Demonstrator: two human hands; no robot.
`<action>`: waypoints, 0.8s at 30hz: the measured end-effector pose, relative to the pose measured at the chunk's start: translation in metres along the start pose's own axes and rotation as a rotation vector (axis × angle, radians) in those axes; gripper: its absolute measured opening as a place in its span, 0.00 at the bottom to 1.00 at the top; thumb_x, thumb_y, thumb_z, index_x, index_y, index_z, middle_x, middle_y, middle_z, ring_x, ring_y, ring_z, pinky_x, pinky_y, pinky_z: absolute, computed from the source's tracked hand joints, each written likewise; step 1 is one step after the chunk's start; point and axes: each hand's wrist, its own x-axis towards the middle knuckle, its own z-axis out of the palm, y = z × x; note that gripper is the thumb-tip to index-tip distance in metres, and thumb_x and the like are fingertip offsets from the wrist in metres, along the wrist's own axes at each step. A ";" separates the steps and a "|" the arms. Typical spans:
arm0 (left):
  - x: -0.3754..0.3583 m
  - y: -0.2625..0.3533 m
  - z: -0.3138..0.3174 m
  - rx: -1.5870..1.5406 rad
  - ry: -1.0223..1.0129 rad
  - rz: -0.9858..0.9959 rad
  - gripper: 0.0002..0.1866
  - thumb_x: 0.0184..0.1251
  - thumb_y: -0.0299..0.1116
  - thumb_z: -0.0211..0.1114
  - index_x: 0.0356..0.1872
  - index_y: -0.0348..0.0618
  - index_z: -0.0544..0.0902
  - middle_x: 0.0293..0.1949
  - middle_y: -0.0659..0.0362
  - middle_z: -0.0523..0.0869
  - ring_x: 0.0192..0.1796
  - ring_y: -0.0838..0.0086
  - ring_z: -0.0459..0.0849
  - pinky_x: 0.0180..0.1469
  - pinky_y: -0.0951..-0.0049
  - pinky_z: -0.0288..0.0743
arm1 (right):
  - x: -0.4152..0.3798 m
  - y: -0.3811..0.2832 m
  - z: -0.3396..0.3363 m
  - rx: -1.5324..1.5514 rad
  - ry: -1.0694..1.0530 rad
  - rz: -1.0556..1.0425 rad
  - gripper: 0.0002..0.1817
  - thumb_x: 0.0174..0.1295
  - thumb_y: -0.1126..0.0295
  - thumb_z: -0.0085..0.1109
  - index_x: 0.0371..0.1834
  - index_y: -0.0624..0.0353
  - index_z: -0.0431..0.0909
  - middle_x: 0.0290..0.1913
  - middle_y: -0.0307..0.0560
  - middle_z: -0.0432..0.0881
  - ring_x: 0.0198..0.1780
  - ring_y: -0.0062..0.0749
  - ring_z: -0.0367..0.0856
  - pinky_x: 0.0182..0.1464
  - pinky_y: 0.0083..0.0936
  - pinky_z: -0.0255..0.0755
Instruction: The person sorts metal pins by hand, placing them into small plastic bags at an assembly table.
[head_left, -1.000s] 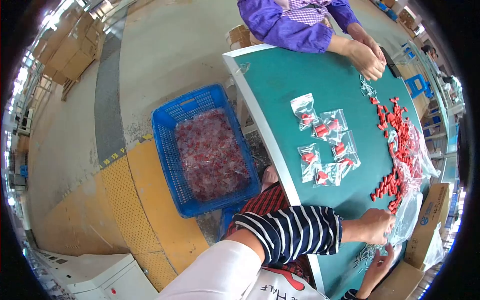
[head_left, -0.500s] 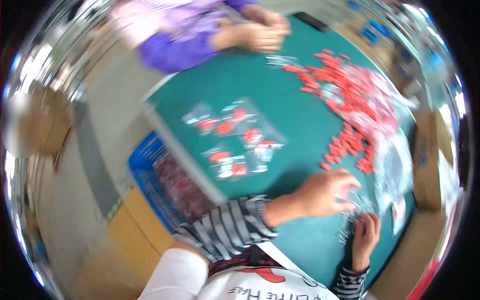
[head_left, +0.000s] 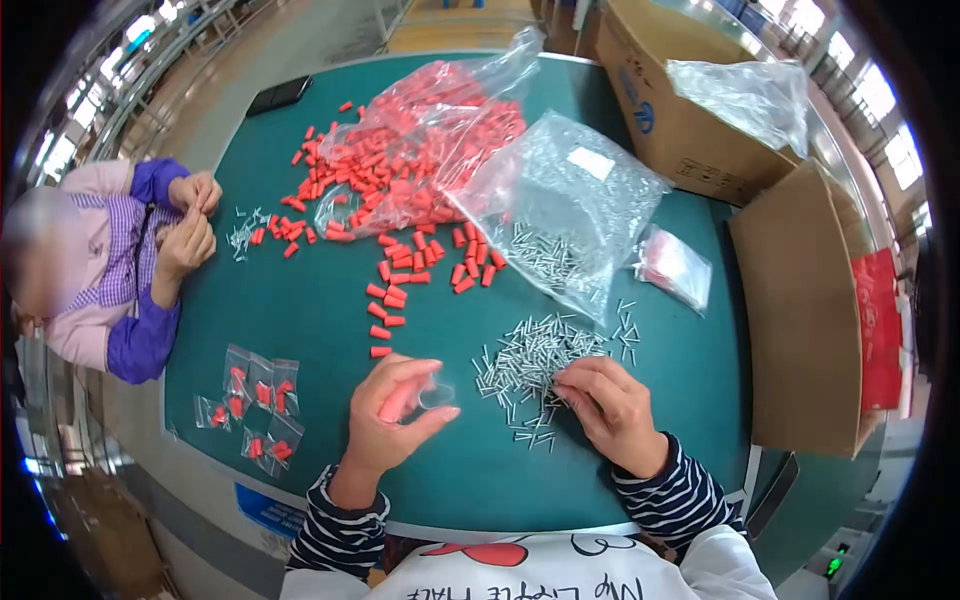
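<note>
My left hand (head_left: pixel 395 410) is held above the green table, its thumb and fingers curved around a small clear plastic bag (head_left: pixel 436 393). Whether anything lies inside that bag I cannot make out. My right hand (head_left: pixel 612 408) reaches into the right edge of a pile of small metal screws (head_left: pixel 530 355). Its thumb and fingertips are pinched together on screws; how many is hidden. Beyond my left hand, loose red plastic plugs (head_left: pixel 395 293) trail down from a larger heap under clear plastic.
Filled small bags (head_left: pixel 262 393) lie at left. Behind the screws sits a large clear bag (head_left: pixel 560 215) of screws, with a packet of small bags (head_left: pixel 675 268) beside it. Cardboard boxes (head_left: pixel 800 310) line the right. A co-worker (head_left: pixel 125 260) sits at left; a phone (head_left: pixel 280 94) lies far back.
The head view has swung round and steadied, so the table appears turned. My hands are farther apart, and my right fingers are now pinched at the screw pile.
</note>
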 end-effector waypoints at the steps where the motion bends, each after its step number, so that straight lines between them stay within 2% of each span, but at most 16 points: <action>1: 0.001 -0.001 0.002 0.001 0.018 0.027 0.27 0.45 0.22 0.80 0.51 0.38 0.82 0.39 0.60 0.80 0.38 0.78 0.79 0.38 0.80 0.73 | 0.000 0.001 -0.003 0.024 0.004 0.003 0.10 0.57 0.80 0.68 0.42 0.62 0.82 0.39 0.50 0.83 0.37 0.39 0.84 0.38 0.27 0.79; 2: 0.001 -0.002 0.003 0.001 0.034 0.056 0.27 0.45 0.21 0.80 0.50 0.38 0.82 0.37 0.60 0.80 0.36 0.78 0.78 0.36 0.79 0.72 | 0.000 0.004 -0.006 0.049 0.010 0.005 0.10 0.57 0.80 0.67 0.43 0.63 0.82 0.39 0.50 0.83 0.37 0.38 0.85 0.38 0.26 0.79; 5: -0.003 -0.007 0.004 -0.006 -0.042 0.019 0.28 0.47 0.23 0.80 0.52 0.38 0.81 0.41 0.60 0.80 0.39 0.79 0.78 0.41 0.81 0.74 | -0.004 0.007 -0.006 0.193 0.047 0.102 0.11 0.59 0.82 0.65 0.45 0.65 0.82 0.40 0.49 0.84 0.38 0.34 0.85 0.40 0.25 0.80; 7: -0.001 0.004 0.008 0.013 -0.091 0.053 0.28 0.46 0.22 0.80 0.52 0.38 0.82 0.40 0.61 0.79 0.37 0.81 0.77 0.38 0.82 0.72 | -0.007 0.007 -0.006 0.320 0.060 0.206 0.13 0.60 0.84 0.63 0.49 0.66 0.81 0.41 0.47 0.85 0.41 0.27 0.86 0.44 0.23 0.80; 10: -0.002 0.006 0.018 -0.012 -0.109 0.103 0.28 0.46 0.22 0.80 0.52 0.39 0.82 0.39 0.61 0.79 0.34 0.83 0.74 0.35 0.83 0.69 | -0.009 0.009 -0.003 0.463 0.082 0.290 0.14 0.62 0.83 0.62 0.51 0.66 0.80 0.41 0.46 0.86 0.43 0.25 0.86 0.47 0.22 0.80; 11: -0.004 0.006 0.020 -0.025 -0.104 0.126 0.28 0.47 0.22 0.80 0.53 0.39 0.82 0.38 0.62 0.79 0.33 0.83 0.74 0.34 0.83 0.68 | -0.008 0.009 -0.003 0.492 0.072 0.277 0.16 0.62 0.82 0.62 0.54 0.65 0.79 0.42 0.46 0.86 0.43 0.24 0.85 0.48 0.22 0.80; 17: -0.006 0.006 0.029 0.014 -0.091 0.157 0.28 0.47 0.24 0.80 0.53 0.39 0.82 0.38 0.60 0.80 0.36 0.78 0.78 0.38 0.79 0.74 | -0.003 -0.001 0.007 0.563 0.043 0.294 0.18 0.62 0.81 0.64 0.56 0.64 0.78 0.43 0.46 0.87 0.45 0.24 0.86 0.50 0.22 0.79; 24: -0.006 0.013 0.030 0.064 -0.115 0.122 0.28 0.47 0.26 0.81 0.53 0.39 0.82 0.36 0.59 0.81 0.37 0.74 0.81 0.41 0.75 0.77 | 0.004 -0.022 0.011 0.359 -0.029 0.064 0.19 0.61 0.83 0.63 0.56 0.64 0.78 0.42 0.47 0.87 0.44 0.29 0.88 0.47 0.23 0.81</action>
